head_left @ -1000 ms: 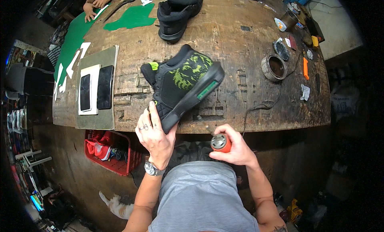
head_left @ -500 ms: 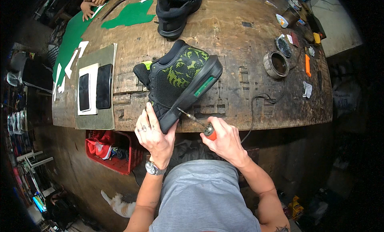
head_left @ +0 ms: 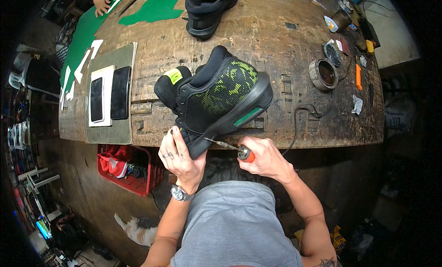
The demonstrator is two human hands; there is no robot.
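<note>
Left hand: I see its fingers clamped on the toe of the shoe.
Right hand: fingers wrapped around the red handle of a thin metal-tipped tool; the tip is at the sole's side, but I cannot tell whether it touches.
Shoe: black with a neon-green pattern, tilted, toe at the near edge of the worn wooden surface.
Left edge: 2 phones on a grey-green folder, 1 of them over white paper.
Far edge: black footwear; a green sheet.
Far-left corner: another person's hands.
Right edge: a round tin; an orange cutter.
</note>
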